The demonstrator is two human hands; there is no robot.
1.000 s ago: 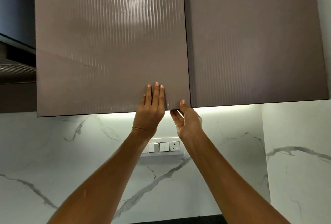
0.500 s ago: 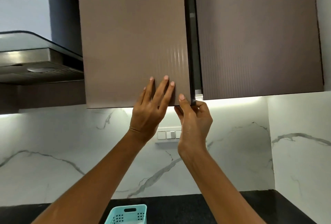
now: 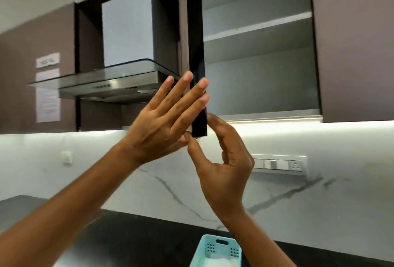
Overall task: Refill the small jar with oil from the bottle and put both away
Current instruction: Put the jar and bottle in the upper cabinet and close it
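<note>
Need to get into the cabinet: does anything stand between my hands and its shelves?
Nothing visible does. The door stands swung open, edge-on, left of the shelves; the right hand pinches its bottom corner.

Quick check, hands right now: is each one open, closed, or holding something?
Left hand: open, straight fingers against the cabinet door.
Right hand: pinching the door's lower corner between thumb and fingers.
</note>
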